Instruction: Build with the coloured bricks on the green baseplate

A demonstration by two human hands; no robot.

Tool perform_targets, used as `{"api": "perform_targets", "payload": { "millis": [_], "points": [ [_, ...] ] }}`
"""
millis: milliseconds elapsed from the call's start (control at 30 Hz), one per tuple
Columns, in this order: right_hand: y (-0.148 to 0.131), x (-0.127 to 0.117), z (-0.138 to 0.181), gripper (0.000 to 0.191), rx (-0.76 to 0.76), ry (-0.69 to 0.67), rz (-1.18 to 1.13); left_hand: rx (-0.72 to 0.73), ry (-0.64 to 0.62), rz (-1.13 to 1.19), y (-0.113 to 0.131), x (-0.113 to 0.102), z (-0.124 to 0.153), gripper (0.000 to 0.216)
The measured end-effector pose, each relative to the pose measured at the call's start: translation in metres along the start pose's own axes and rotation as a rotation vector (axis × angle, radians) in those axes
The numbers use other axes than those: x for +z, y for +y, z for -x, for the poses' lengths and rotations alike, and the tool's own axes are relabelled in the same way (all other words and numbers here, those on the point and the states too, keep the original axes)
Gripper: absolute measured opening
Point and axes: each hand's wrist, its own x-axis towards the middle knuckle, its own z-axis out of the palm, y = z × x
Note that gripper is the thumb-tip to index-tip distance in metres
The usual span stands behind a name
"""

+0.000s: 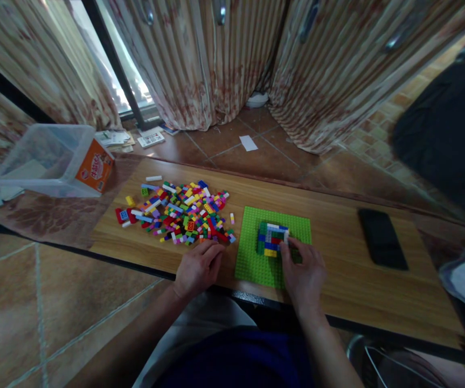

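Wooden table (pixel 345 280): right hand (pixel 303 269) hides brick build (pixel 272 238) near edge.

Clear plastic tub (pixel 50 159) at table's left end, dark slab, perhaps a phone (pixel 382 238), right.

One baseplate (pixel 256 253), one phone (pixel 381 238), one tub (pixel 50 159), two hands.

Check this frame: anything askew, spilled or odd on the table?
Mostly tidy. The clear plastic tub lies tipped on its side at the table's far left, and the loose bricks are strewn in a heap beside the green baseplate. The black phone lies flat, undisturbed.
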Motion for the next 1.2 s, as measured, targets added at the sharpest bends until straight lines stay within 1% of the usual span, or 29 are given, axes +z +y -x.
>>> {"api": "perform_targets", "payload": {
  "millis": [133, 267, 367, 467, 567, 733, 900, 1200],
  "points": [
    [0.000, -0.002, -0.003, 0.034, -0.013, 0.003, 0.004, 0.009, 0.002, -0.014, 0.000, 0.001, 0.001, 0.016],
    [0.001, -0.004, -0.007, 0.036, 0.011, -0.003, -0.040, 0.008, 0.005, -0.016, 0.000, 0.000, 0.000, 0.016],
    [0.005, -0.004, -0.013, 0.038, 0.080, 0.002, -0.109, 0.005, -0.003, -0.005, 0.000, 0.000, 0.000, 0.016],
    [0.011, -0.002, -0.025, 0.040, 0.192, -0.024, -0.184, 0.005, -0.007, 0.003, 0.000, 0.000, 0.000, 0.017],
    [0.016, 0.001, -0.039, 0.042, 0.263, -0.063, -0.184, 0.008, -0.003, 0.000, -0.001, 0.001, 0.000, 0.018],
    [0.016, 0.006, -0.052, 0.043, 0.228, -0.158, -0.138, 0.008, 0.009, -0.023, -0.001, 0.001, 0.001, 0.017],
    [0.015, 0.008, -0.052, 0.043, 0.210, -0.172, -0.088, 0.010, -0.005, -0.024, -0.001, 0.001, 0.001, 0.018],
    [0.017, 0.007, -0.055, 0.044, 0.183, -0.192, -0.140, 0.001, -0.018, -0.011, -0.001, 0.001, 0.001, 0.017]
  ]
}}
